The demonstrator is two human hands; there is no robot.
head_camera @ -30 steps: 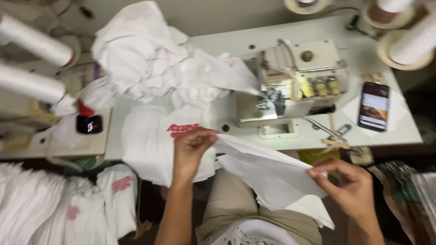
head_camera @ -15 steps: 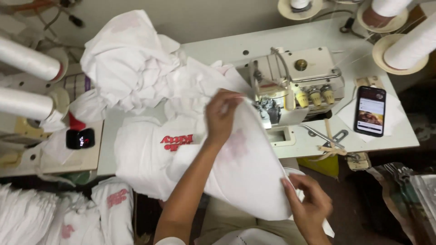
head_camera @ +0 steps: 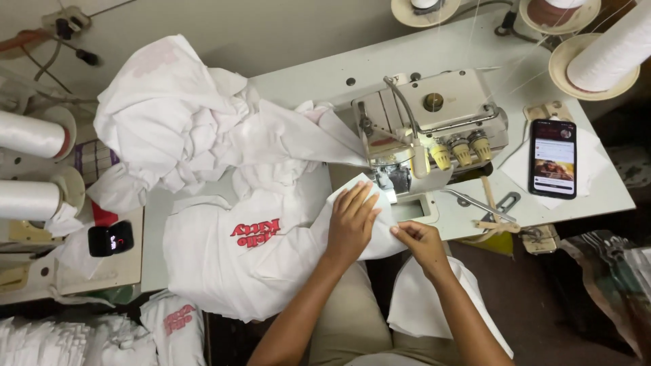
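Note:
A white garment piece [head_camera: 369, 234] lies at the front of a grey overlock sewing machine [head_camera: 434, 129]. My left hand [head_camera: 351, 220] presses flat on this fabric just in front of the needle area. My right hand [head_camera: 415, 237] pinches the fabric's right edge beside the machine plate. More of the white cloth hangs down over my lap [head_camera: 424, 301]. A white garment with red print [head_camera: 237, 257] lies left of my hands.
A heap of white garments [head_camera: 183, 129] covers the table's left part. A phone [head_camera: 553, 157] lies on a white paper at the right. Thread cones [head_camera: 610, 47] stand at the back right, large white spools [head_camera: 30, 166] at the left. Folded white pieces [head_camera: 102, 335] pile at the lower left.
Both hands brought the white piece from my lap up to the machine. My left hand moved right and forward to the needle plate; my right hand rose to the fabric's edge.

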